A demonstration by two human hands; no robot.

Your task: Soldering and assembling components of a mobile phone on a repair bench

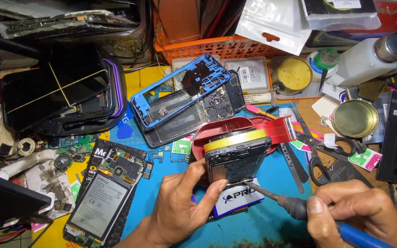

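My left hand (180,206) grips the lower edge of an opened black phone (237,158), which stands tilted on the blue work mat (161,183) with its back cover off. A roll of yellow tape (235,139) rests against the phone's top. My right hand (361,213) holds a screwdriver (290,205) with a grey collar and blue handle. Its thin tip touches the phone's bottom edge near my left thumb.
A blue phone frame (175,89) lies on another opened phone behind. A stack of black screens (56,92) sits at left, a phone with an exposed battery (102,197) lies front left. Scissors (315,147), a brass tin lid (354,118), a red tape dispenser (272,128) and a white bottle (368,57) crowd the right.
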